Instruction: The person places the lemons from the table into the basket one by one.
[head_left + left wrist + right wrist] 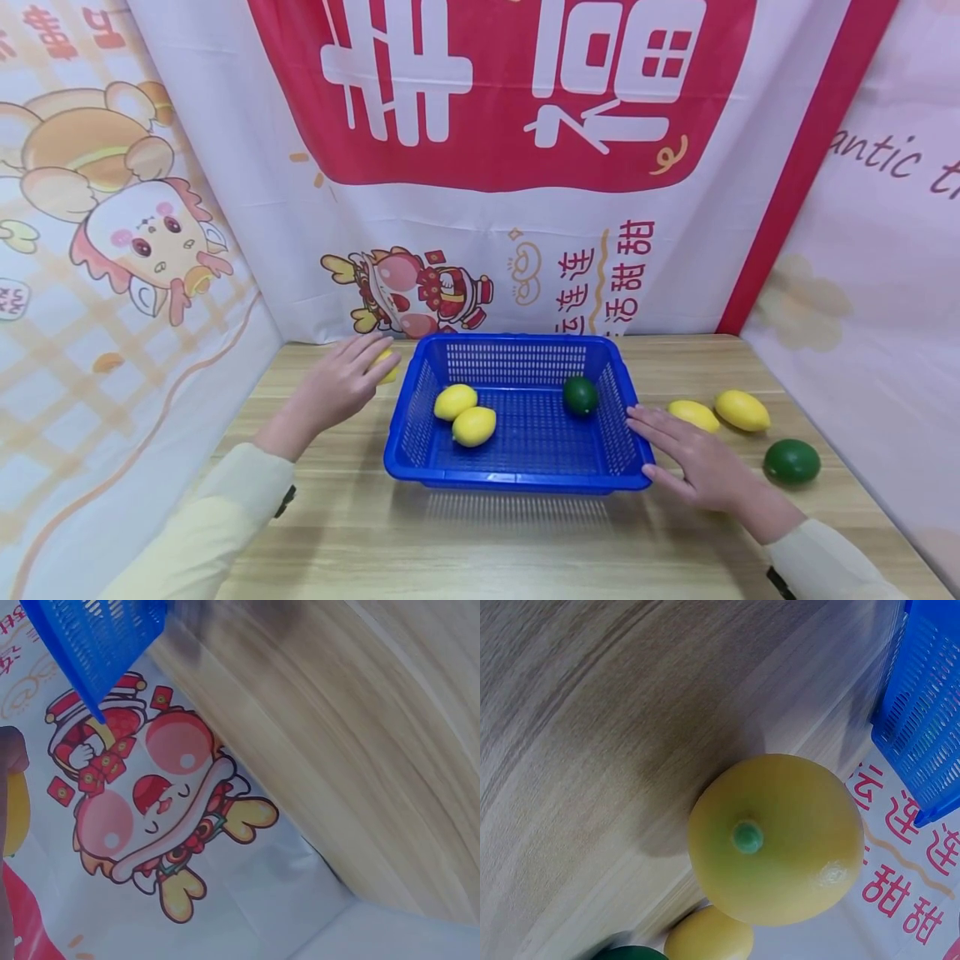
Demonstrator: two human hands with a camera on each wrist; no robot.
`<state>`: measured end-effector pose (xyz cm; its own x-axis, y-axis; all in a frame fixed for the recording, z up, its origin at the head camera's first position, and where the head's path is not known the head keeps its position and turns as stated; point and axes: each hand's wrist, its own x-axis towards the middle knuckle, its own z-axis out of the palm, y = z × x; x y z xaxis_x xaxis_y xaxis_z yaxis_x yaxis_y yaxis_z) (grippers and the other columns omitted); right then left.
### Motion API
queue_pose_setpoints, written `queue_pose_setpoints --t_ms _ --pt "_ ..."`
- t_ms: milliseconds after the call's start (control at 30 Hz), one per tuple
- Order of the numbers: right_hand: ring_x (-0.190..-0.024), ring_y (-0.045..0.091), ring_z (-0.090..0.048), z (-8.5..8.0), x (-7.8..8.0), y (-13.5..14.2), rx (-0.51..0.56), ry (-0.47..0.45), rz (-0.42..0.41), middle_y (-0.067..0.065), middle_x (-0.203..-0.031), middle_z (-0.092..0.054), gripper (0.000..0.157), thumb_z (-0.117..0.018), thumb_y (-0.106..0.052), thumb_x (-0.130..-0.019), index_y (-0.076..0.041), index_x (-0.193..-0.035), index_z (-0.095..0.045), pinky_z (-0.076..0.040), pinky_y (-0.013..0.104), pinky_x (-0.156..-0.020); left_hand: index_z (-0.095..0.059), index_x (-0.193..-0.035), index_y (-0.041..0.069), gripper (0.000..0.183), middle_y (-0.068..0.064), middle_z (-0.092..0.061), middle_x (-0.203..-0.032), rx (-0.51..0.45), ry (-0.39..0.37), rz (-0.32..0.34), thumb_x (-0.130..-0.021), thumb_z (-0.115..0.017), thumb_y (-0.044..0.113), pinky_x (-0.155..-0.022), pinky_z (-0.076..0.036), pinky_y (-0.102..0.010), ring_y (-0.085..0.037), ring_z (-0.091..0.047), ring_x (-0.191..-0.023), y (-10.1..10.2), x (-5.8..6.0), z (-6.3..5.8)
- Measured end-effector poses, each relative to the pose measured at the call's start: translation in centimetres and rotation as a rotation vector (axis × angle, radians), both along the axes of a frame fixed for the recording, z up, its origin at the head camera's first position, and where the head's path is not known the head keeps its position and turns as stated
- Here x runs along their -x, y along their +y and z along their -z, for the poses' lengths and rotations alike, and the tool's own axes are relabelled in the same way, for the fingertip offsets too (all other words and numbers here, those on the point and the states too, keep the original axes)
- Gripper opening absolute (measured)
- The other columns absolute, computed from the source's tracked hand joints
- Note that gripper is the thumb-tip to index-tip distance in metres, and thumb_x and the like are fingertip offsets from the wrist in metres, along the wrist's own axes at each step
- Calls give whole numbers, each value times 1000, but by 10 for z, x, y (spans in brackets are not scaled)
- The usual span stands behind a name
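My left hand (341, 379) holds a yellow lemon (388, 367) just left of the blue plastic basket (517, 481); the fingers cover most of it. In the left wrist view, part of that lemon (16, 814) shows at the left edge beside a fingertip. Inside the basket, two lemons (474, 427) lie together on the left and a dark green lime-like fruit (581, 396) sits at the right. With its fingers fairly straight, my right hand (697, 458) rests at the basket's right rim.
Right of the basket on the wooden table (517, 550) lie two more lemons (742, 411) and another dark green fruit (792, 462). One lemon (776, 840) looms close in the right wrist view. Printed cloth walls (487, 217) enclose the table at the back and sides.
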<state>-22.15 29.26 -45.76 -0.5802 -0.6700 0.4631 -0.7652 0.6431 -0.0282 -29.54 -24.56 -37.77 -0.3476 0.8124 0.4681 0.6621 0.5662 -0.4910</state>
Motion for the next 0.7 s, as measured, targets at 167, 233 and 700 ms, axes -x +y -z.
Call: queue_pose_setpoints --t_ms 167,233,700 --pt "-129 30 -48 1 1 0 17 15 -13 10 -143 -50 56 -67 -31 -90 -4 -137 -55 -14 16 -111 -59 -125 3 59 -21 -59 -129 1 4 36 -72 -83 6 -100 -45 -48 -37 -54 -119 12 0 -1" --pt "-130 29 -47 1 0 0 12 10 -6 10 -144 -49 56 -67 -31 -90 -5 -138 -54 -13 16 -111 -59 -125 3 58 -21 -59 -129 2 -2 55 -72 -83 6 -100 -45 -48 -37 -55 -119 17 -1 -1" --pt "-129 30 -47 2 0 0 21 20 -12 10 -144 -49 56 -67 -32 -90 -5 -138 -54 -14 16 -112 -60 -125 7 54 -17 -59 -130 29 -122 109 -76 -83 12 -100 -46 -45 -34 -54 -121 50 -6 3"
